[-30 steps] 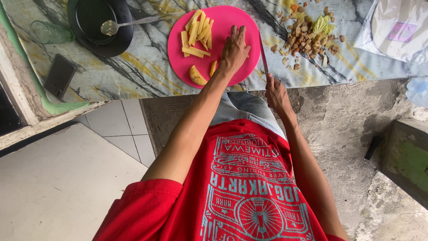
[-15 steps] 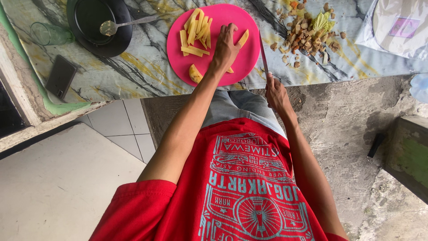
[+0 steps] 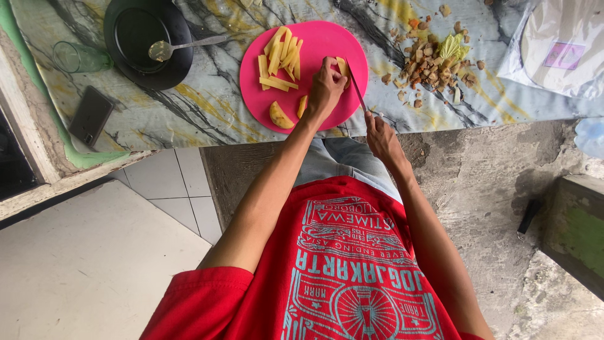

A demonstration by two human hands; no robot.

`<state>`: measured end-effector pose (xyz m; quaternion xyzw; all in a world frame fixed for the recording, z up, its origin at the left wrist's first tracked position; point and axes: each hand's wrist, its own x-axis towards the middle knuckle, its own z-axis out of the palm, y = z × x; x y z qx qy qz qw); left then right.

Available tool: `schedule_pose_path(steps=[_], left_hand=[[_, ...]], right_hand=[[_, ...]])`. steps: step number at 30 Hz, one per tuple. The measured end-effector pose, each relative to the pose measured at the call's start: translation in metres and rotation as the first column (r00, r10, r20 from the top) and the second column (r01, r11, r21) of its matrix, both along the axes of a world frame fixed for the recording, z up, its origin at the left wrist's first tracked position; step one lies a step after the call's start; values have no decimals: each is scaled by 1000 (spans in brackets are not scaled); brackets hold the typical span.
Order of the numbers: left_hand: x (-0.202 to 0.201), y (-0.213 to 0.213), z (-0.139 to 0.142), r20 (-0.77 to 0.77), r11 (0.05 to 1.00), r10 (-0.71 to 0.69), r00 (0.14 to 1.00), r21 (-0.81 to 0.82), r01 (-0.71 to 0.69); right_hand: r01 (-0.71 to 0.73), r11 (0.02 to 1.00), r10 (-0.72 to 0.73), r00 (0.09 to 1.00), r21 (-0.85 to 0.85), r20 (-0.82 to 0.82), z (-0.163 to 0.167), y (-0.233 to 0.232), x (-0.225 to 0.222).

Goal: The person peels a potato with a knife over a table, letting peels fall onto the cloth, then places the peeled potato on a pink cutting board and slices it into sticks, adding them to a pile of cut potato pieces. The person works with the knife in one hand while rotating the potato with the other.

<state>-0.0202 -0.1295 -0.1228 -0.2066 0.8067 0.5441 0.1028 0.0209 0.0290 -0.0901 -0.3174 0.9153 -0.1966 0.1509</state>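
Note:
A round pink cutting board lies on the marble-patterned counter. My left hand rests on it and pinches a yellow potato piece at its fingertips. In my right hand is a knife, blade pointing away from me and lying against that piece. A pile of cut yellow sticks sits on the board's far left. Two curved pieces lie near its front edge.
A heap of brown peelings lies right of the board. To the left are a black plate with a spoon, a drinking glass and a dark phone. A plastic bag sits at the far right.
My left hand moved across the board, picked up a potato piece and now holds it down at the board's right. The knife came in from the board's edge onto that piece.

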Motion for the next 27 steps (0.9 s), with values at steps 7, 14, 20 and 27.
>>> schedule_pose_path(steps=[7,14,20,27], left_hand=[[-8,-5,-3,-295,983,-13,955,-181,-42],[-13,-7,-2,-234,994,-5,972,-109,-22],[-13,-7,-4,-209,997,41,977,-52,-53],[-14,-7,-6,-231,997,57,971,-45,-69]], right_hand=[[18,996,-25,997,-87,-77,-4,-3,8],[-23,998,13,987,-58,-159,-9,-11,11],[-60,974,150,893,217,-424,-9,-16,20],[25,974,86,875,224,-476,-8,-24,28]])
